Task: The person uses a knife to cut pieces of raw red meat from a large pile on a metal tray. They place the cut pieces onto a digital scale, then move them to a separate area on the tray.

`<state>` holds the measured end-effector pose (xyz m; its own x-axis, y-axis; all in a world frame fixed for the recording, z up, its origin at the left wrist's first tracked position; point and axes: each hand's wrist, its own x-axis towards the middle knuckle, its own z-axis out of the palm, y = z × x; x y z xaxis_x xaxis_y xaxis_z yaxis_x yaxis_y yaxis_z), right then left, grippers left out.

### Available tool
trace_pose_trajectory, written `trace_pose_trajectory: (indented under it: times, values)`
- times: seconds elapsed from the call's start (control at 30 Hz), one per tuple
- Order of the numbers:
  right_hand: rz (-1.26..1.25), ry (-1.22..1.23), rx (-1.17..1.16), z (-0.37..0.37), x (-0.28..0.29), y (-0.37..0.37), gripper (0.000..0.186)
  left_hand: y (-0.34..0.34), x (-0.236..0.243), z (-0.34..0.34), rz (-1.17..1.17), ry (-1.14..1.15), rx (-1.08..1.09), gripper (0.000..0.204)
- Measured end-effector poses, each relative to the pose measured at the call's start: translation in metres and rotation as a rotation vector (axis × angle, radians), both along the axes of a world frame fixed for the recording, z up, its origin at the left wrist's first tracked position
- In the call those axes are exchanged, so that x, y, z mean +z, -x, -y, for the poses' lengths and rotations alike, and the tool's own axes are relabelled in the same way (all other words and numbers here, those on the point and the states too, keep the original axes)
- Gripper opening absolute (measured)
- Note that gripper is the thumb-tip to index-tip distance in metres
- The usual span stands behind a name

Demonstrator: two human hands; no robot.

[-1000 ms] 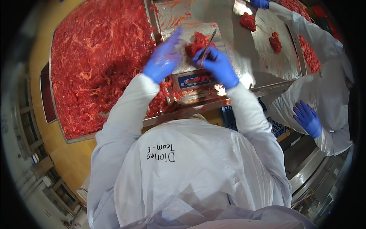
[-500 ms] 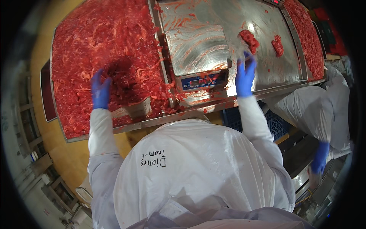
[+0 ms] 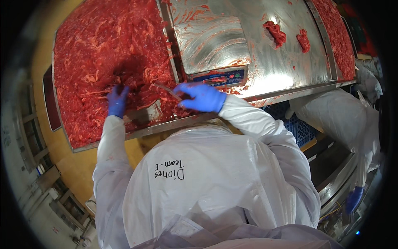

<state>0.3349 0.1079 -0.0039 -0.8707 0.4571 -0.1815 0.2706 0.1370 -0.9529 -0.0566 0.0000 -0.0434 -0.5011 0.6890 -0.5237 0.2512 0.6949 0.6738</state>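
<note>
A wide metal tray full of raw red meat strips lies at the left. My blue-gloved left hand is at the near part of the meat, fingers apart, their tips touching it. Across the tray's right side reaches my gloved right hand, thumb and fingers apart, in front of the digital scale. A narrow pale strip lies by its fingertips; I cannot make out what it is. The steel scale plate carries only red smears.
Two small meat pieces, one larger and one smaller, lie on the steel table. Beyond is another tray of meat. A blue crate stands below. A co-worker in white is at the right.
My right hand has left the meat piece on the steel table and swung left to the tray's right edge. My left hand has shifted slightly right. The co-worker's gloved hand has moved lower.
</note>
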Motion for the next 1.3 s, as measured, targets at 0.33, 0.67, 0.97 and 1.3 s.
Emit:
trace_pose_trajectory:
  times: [0.33,0.67,0.97,1.3]
  values:
    - [-0.023,0.232,-0.967,-0.002,-0.041,-0.210,0.029,-0.176,-0.007,-0.003,-0.401,-0.336,-0.759,0.041]
    - [-0.040,-0.023,-1.175,0.027,-0.067,-0.183,0.037,-0.133,-0.027,-0.022,-0.530,-0.321,-0.773,0.027]
    - [-0.015,-0.020,-1.152,0.025,-0.061,-0.190,0.038,-0.176,0.184,-0.128,-0.311,-0.677,-0.894,0.038]
    - [-0.224,0.221,-1.283,-0.010,-0.065,-0.134,0.046,-0.141,0.188,-0.114,-0.281,-0.561,-0.711,0.041]
